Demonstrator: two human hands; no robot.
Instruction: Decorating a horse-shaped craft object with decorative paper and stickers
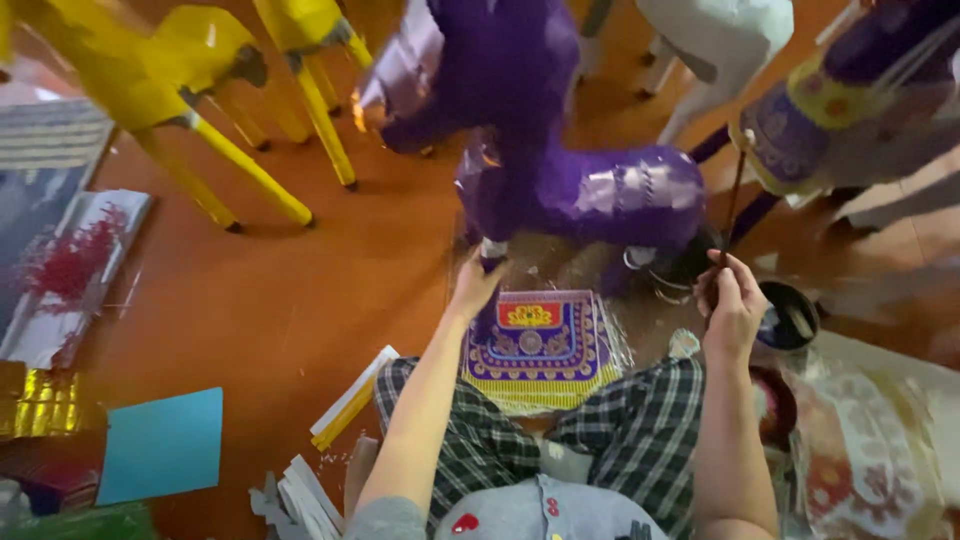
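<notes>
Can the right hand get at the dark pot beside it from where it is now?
Probably yes: the right hand, gripping a thin stick, sits just left of the dark pot, with nothing between them.

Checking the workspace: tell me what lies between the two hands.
In the head view, between the left hand and right hand: the decorated paper panel and purple paper horse.

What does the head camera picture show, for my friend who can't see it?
A person sits on an orange floor, the left hand touching the leg of a shiny purple paper horse and the right hand holding a thin stick. A patterned paper sheet lies on their lap, and yellow paper horses stand nearby.
</notes>
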